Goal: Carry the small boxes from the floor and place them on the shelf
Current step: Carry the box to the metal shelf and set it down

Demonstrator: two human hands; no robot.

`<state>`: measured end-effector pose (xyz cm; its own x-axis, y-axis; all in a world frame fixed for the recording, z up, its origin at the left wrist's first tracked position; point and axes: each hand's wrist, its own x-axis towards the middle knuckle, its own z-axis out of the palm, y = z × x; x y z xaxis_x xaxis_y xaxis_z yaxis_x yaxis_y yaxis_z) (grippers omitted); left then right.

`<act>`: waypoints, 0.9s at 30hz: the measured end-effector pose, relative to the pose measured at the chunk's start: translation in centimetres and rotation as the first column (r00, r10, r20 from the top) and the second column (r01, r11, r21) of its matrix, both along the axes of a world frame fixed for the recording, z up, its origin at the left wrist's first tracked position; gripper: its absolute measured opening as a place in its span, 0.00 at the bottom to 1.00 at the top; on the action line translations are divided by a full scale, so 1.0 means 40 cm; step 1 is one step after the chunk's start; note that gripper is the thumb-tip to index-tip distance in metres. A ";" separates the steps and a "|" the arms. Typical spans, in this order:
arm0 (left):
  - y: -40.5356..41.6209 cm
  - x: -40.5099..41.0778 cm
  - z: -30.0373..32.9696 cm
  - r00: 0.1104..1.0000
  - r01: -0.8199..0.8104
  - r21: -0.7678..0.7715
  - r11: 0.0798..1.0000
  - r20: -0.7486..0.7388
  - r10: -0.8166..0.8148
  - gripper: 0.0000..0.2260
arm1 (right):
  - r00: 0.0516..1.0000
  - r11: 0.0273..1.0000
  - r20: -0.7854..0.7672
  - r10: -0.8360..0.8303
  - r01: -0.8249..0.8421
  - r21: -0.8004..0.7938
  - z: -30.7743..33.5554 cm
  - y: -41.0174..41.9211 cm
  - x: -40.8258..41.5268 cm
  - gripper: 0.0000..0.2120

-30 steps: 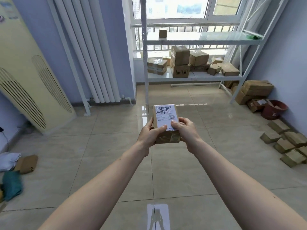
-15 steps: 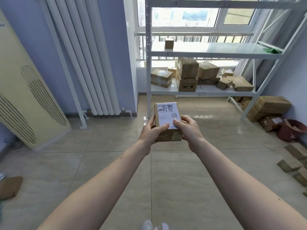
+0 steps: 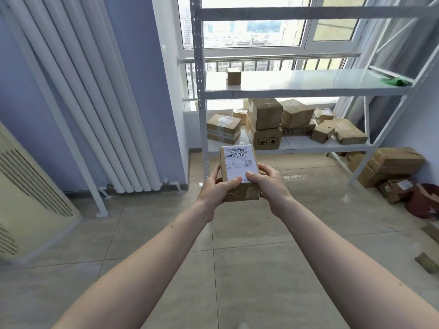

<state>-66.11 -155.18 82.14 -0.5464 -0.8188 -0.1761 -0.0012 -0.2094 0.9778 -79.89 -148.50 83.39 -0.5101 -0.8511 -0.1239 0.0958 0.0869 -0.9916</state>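
Note:
A small cardboard box with a white shipping label on top is held out in front of me at mid-frame. My left hand grips its left side and my right hand grips its right side, thumbs on the label. Ahead stands a white metal shelf rack. Its middle shelf carries one small box at the left. The lower shelf holds several cardboard boxes.
White radiator pipes run down the blue wall at left, beside a cream air-conditioner unit. Larger boxes and a dark red bucket sit on the floor at right, with a box corner at the frame edge.
The shelf rack has grown larger and closer in view as I moved toward it. Both hands keep the same hold on the labelled box.

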 end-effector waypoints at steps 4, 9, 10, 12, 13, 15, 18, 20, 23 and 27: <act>-0.157 -0.114 0.004 1.000 -0.027 -0.010 1.000 -0.010 0.027 0.30 | 1.000 1.000 -0.014 0.002 -0.002 -0.012 0.008 -0.154 -0.112 0.18; -0.340 -0.258 0.028 0.998 -0.047 -0.028 0.999 -0.030 0.046 0.32 | 0.999 0.999 -0.009 0.031 -0.032 -0.030 0.042 -0.332 -0.256 0.21; -0.374 -0.286 0.034 0.998 -0.055 -0.040 0.998 -0.030 0.054 0.33 | 0.999 0.999 -0.015 0.042 -0.042 -0.031 0.051 -0.366 -0.284 0.20; -0.443 -0.339 0.046 0.997 -0.064 -0.059 0.996 -0.038 0.062 0.34 | 0.998 0.998 -0.038 0.058 -0.060 -0.034 0.069 -0.435 -0.340 0.16; -0.475 -0.362 0.053 0.997 -0.069 -0.060 0.996 -0.045 0.067 0.34 | 0.996 0.997 -0.057 0.069 -0.071 -0.035 0.078 -0.470 -0.366 0.15; -0.540 -0.405 0.070 0.995 -0.082 -0.066 0.994 -0.064 0.078 0.33 | 0.993 0.995 -0.082 0.087 -0.091 -0.043 0.097 -0.537 -0.410 0.17; -0.642 -0.463 0.096 0.995 -0.081 -0.104 0.991 -0.069 0.074 0.31 | 0.988 0.992 -0.108 0.110 -0.116 -0.055 0.127 -0.641 -0.467 0.17; -0.716 -0.499 0.116 0.996 -0.069 -0.132 0.989 -0.064 0.061 0.28 | 0.984 0.988 -0.123 0.131 -0.139 -0.060 0.152 -0.713 -0.500 0.17; -0.839 -0.554 0.142 0.997 -0.053 -0.158 0.986 -0.059 0.044 0.33 | 0.978 0.984 -0.153 0.140 -0.155 -0.087 0.194 -0.820 -0.548 0.18; -1.011 -0.628 0.189 0.998 -0.028 -0.211 0.977 -0.061 0.016 0.43 | 0.970 0.981 -0.215 0.117 -0.147 -0.129 0.243 -0.965 -0.616 0.19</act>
